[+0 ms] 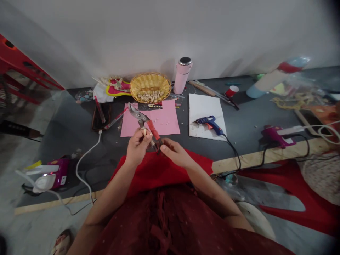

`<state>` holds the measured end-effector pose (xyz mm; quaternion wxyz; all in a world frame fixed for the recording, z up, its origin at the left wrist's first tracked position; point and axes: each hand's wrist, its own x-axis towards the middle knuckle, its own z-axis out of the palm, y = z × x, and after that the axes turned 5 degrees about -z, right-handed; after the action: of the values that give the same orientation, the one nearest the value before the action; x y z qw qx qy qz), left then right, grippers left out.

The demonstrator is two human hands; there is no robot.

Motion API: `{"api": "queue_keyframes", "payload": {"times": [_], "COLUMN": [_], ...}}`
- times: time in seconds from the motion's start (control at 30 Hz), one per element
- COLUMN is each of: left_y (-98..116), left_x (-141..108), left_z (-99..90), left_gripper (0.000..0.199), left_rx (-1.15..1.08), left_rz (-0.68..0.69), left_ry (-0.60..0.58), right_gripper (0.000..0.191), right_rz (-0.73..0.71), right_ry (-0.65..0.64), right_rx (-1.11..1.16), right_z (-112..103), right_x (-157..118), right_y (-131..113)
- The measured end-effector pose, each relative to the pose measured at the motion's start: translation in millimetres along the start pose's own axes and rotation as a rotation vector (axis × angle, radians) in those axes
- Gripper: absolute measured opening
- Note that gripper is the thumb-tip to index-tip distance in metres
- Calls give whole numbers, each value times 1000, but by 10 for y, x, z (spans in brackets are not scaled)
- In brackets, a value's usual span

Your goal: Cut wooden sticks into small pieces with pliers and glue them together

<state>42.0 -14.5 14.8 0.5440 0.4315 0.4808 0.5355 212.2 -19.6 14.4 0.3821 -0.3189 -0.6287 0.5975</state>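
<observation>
My left hand (pixel 137 146) is closed, its thumb and forefinger pinching a short pale stick (pixel 145 132). Around the lower ends of the handles of a pair of pruning shears (pixel 152 128) is my right hand (pixel 175 152), also closed. The shears have red wrapping on one handle, and their curved metal blades point up and left over a pink sheet of paper (pixel 170 122). Small pale bits lie scattered on that sheet. Behind it, a yellow woven basket (pixel 148 83) holds many short pale pieces. A red cloth (pixel 148 173) lies below my hands.
To the right, a blue glue gun (pixel 211 124) rests on a white board (pixel 204 104). A pink flask (pixel 182 76) stands by the wall. Purple power strips (pixel 60 173) with cables sit at either side. Another person's patterned clothing (pixel 322 173) shows at far right.
</observation>
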Motion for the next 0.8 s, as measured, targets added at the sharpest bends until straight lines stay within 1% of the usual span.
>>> {"api": "queue_keyframes", "payload": {"times": [0.07, 0.17, 0.23, 0.37, 0.43, 0.47, 0.53, 0.57, 0.63, 0.67, 0.73, 0.8], "left_y": [8, 19, 28, 71, 105, 121, 143, 148, 145, 140, 131, 129], "left_x": [-3, -26, -37, -32, -33, -39, -58, -71, -98, -110, -127, -135], "left_z": [4, 19, 11, -76, -123, -136, -129, -111, -59, -34, -4, -6], "left_gripper": [23, 23, 23, 20, 20, 20, 21, 21, 21, 23, 25, 28], "left_rx": [43, 115, 174, 330, 417, 449, 487, 496, 516, 531, 553, 559], "left_rz": [45, 72, 90, 176, 216, 227, 237, 240, 250, 251, 239, 225], "left_ry": [35, 61, 69, 41, -12, -47, -121, -153, -206, -236, -287, -314], "right_gripper": [39, 37, 35, 35, 38, 38, 35, 36, 42, 42, 36, 33], "right_rz": [-3, 43, 78, 126, 152, 153, 106, 66, -7, -26, -17, 36], "right_ry": [-20, 25, 28, -85, -145, -149, -108, -80, -14, 15, 104, 179], "right_rx": [12, -54, -106, -121, -142, -158, -148, -109, 10, 55, 80, 106], "right_z": [69, 154, 173, 93, 8, -35, -95, -103, -75, -44, 27, 83], "right_x": [-26, -34, -36, -82, -108, -113, -99, -81, -31, -7, 28, 37], "right_y": [32, 64, 63, 25, 6, -3, -17, -23, -27, -22, 2, 40]}}
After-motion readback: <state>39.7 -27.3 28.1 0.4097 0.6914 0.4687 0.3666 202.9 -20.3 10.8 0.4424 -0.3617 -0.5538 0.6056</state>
